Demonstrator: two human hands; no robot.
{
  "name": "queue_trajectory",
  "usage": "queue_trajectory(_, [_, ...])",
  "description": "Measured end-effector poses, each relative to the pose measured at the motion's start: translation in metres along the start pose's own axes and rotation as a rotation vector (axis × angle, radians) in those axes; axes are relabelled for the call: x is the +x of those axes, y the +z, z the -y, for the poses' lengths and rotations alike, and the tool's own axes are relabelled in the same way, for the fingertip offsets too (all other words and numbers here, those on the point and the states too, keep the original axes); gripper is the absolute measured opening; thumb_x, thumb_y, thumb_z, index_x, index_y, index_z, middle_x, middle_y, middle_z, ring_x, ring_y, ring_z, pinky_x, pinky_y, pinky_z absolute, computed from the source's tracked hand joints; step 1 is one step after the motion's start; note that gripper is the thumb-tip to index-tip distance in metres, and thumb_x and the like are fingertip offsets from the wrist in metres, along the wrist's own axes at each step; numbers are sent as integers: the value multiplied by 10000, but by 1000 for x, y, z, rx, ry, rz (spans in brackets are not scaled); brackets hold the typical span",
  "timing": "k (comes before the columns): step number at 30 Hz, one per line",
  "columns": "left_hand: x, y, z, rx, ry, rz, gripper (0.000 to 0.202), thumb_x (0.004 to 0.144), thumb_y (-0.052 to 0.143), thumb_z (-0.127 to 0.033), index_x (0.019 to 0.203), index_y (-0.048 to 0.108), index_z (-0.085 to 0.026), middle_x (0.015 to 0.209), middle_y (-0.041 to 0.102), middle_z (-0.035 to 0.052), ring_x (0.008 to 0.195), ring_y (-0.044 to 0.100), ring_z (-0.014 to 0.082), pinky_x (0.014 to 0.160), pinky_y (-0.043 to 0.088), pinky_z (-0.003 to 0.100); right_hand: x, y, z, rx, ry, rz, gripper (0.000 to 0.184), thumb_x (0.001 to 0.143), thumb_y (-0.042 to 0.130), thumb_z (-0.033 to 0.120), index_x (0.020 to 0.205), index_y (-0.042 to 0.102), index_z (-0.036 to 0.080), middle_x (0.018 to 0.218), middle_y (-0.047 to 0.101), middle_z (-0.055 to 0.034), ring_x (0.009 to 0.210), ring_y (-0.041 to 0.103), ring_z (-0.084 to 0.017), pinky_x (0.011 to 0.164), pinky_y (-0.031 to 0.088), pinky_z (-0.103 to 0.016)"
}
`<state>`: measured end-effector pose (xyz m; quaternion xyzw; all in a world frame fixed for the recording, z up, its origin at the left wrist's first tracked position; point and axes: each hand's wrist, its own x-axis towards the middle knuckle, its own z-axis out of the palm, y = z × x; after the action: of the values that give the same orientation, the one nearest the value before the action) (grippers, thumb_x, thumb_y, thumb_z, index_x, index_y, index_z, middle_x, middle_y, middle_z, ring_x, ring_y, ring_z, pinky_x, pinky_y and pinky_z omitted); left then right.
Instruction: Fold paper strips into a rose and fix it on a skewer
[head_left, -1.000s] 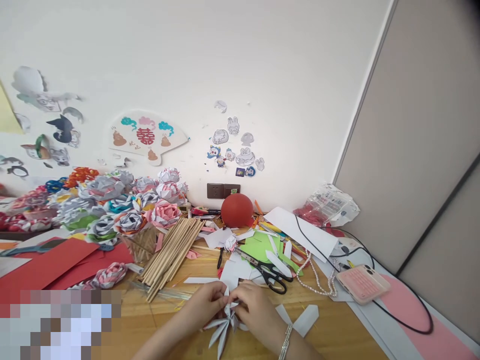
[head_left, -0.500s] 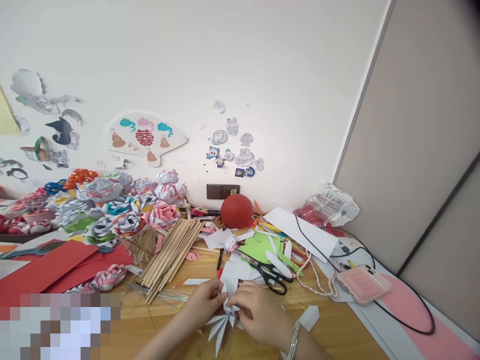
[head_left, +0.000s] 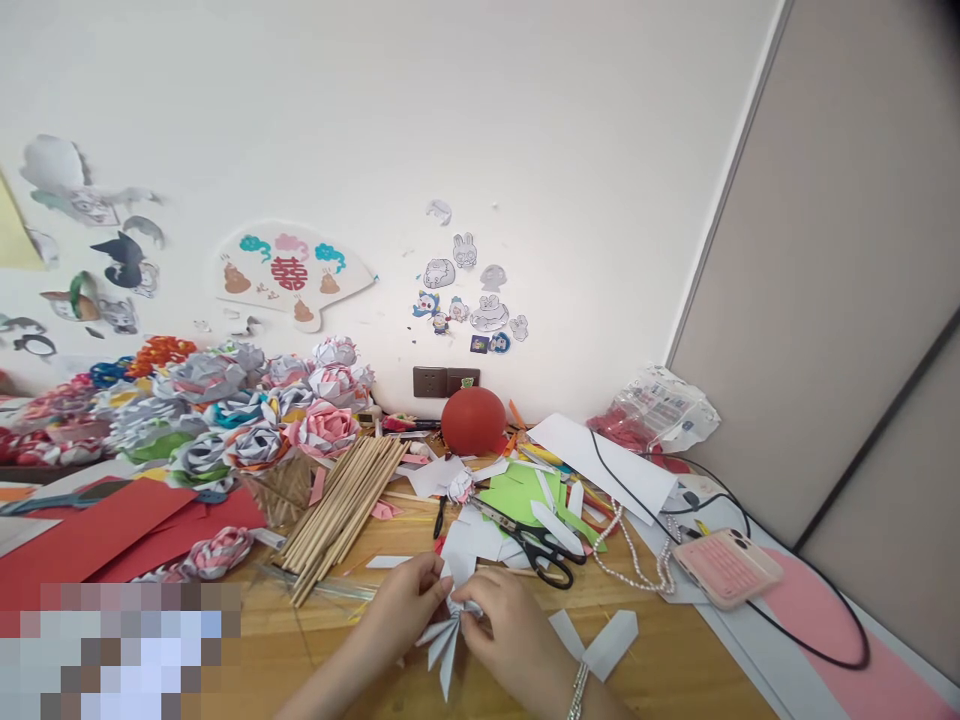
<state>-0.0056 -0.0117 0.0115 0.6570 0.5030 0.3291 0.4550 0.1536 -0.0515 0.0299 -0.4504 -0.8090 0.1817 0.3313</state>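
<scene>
My left hand and my right hand meet low in the middle of the wooden table. Both pinch a folded white paper piece whose pointed petals fan out below my fingers. Black scissors lie just beyond my right hand, on scraps of white and green paper. A loose white paper strip lies to the right of my right wrist, which wears a bracelet.
A bundle of wooden sticks lies left of centre, beside a heap of paper flowers and red paper sheets. A red ball sits by the wall. A pink phone with a black cable and a bead string lie right.
My hands have shifted slightly over the paper piece, and its petals now hang a little differently. The view has barely moved.
</scene>
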Motion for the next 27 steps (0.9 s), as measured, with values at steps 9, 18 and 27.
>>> queue_trajectory(9, [2,-2,-9,-91,-3,-53,428,621,550,-611,622,465,-191,453,490,-76,386,443,102,416,335,222,1,-15,0,40,-58,-66,212,734,580,89,905,639,198,908,637,-42,900,557,-182,801,426,-279])
queue_trajectory(18, [-11,-11,-39,-449,65,-329,410,537,730,-522,631,522,-182,776,712,60,803,666,235,764,523,353,2,-23,-8,-36,74,-461,229,849,442,258,648,526,188,626,541,-23,609,511,-161,575,407,-268])
queue_trajectory(27, [-12,6,-26,-135,342,-223,203,715,617,-373,666,535,-193,875,668,81,881,621,217,773,496,319,11,-3,-20,576,276,-329,289,823,497,431,866,601,164,819,665,-70,725,615,-193,608,493,-272])
